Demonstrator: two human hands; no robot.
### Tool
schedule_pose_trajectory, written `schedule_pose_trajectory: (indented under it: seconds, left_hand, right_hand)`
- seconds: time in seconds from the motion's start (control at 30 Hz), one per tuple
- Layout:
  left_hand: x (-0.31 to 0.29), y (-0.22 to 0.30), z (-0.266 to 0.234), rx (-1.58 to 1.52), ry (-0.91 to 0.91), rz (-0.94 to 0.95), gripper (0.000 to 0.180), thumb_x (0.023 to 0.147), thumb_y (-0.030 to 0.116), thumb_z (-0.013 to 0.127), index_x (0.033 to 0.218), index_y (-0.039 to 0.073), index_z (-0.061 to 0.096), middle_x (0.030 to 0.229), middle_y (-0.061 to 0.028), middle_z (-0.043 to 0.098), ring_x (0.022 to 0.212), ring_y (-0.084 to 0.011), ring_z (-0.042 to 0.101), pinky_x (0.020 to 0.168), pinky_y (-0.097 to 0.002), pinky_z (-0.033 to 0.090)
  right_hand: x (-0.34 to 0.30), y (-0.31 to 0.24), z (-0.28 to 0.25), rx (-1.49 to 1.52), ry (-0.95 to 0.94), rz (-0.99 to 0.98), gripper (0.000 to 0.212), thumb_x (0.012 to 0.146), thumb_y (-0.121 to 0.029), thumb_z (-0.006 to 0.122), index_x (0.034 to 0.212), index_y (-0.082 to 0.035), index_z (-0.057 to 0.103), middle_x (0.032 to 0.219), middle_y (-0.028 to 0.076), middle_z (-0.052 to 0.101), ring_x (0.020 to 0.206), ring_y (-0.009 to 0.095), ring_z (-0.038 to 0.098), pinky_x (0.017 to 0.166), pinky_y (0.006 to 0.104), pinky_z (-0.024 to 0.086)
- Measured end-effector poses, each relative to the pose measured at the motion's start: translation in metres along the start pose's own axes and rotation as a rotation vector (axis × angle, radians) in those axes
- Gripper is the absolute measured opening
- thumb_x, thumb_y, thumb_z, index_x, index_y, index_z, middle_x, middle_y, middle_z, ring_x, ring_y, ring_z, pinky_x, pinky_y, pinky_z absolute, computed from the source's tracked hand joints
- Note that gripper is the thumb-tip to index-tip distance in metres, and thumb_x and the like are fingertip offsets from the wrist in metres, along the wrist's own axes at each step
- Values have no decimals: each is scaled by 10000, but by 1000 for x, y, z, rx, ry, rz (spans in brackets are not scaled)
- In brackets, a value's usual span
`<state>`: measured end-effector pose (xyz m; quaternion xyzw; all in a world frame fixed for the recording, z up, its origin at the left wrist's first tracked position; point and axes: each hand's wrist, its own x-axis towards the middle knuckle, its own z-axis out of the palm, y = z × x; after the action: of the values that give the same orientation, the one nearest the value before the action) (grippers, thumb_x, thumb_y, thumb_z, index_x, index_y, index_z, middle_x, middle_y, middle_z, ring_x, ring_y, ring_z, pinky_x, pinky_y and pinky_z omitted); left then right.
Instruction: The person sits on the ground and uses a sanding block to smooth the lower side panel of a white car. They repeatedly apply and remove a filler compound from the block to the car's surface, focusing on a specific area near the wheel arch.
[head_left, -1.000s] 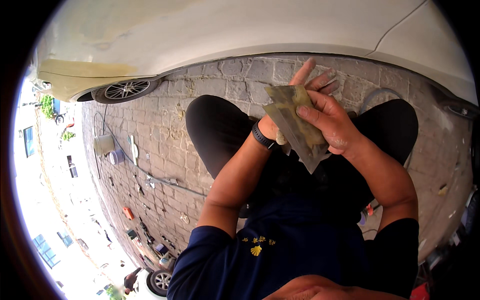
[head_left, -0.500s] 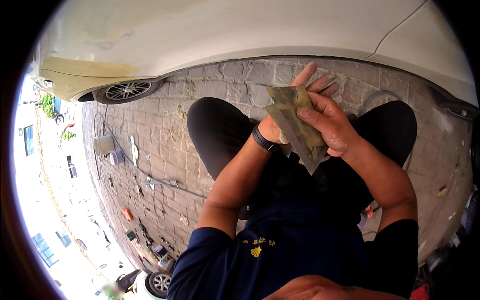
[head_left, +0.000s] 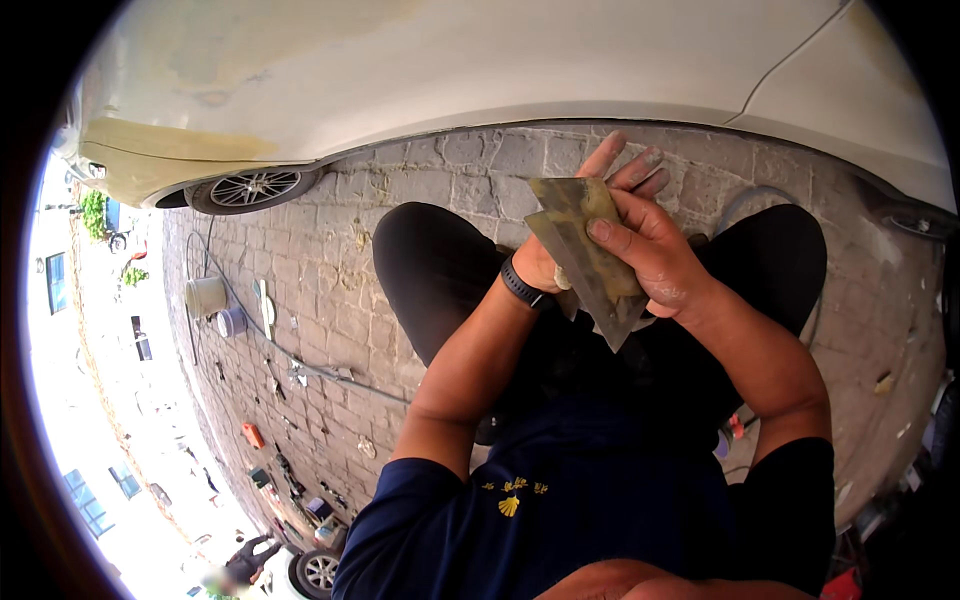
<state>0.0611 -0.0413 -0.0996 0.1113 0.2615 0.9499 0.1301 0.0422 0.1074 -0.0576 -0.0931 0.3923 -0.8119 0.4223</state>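
In front of my knees, both hands meet at two overlapping flat putty spreaders (head_left: 590, 250), wedge-shaped and smeared with greenish-yellow putty. My right hand (head_left: 660, 255) grips them from the right, its thumb pressed on the upper face. Behind the blades lies my left hand (head_left: 538, 262), mostly covered by them, with a dark watch at its wrist. Its dusty fingers stick out straight past the far edge; its thumb and palm are hidden. Pale putty shows beside that wrist. Which blade each hand bears is hard to make out.
A light-coloured car body (head_left: 480, 60) with yellowish filler patches spans the far side, its wheel (head_left: 255, 188) at the left. On the brick paving (head_left: 340, 260) stand a cream bucket (head_left: 205, 297) and a smaller tub (head_left: 231, 322). A hose (head_left: 350, 383) and scattered tools lie nearby.
The spreaders and both hands have shifted slightly to the left and down together. The grip looks the same. The view has tilted a little.
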Motion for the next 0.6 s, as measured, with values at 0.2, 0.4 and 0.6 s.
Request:
schedule_pose_trajectory:
  seconds: [0.2,0.4,0.6]
  left_hand:
    - [-1,0,0,3,-1,7,1307,835,429,888,1697,144,-52,1728,-232,187,1588,-382,249,1257,-520,316]
    - [-2,1,1,-9,22,3,1299,834,447,884,1699,145,-37,1728,-231,189,1587,-387,247,1260,-522,309]
    - [-2,2,1,-3,0,13,1296,833,460,881,1701,155,-31,1725,-234,197,1585,-393,251,1261,-531,298]
  right_hand:
    - [1,0,0,2,-7,5,312,1081,-204,632,1311,7,643,1183,28,690,1089,101,634,950,298,526]
    - [1,1,1,-1,-9,-4,318,1081,-204,631,1319,7,640,1186,29,689,1098,102,633,958,296,523]
    - [1,2,1,2,-4,-9,323,1080,-212,635,1319,6,641,1186,29,687,1094,100,629,959,293,520]
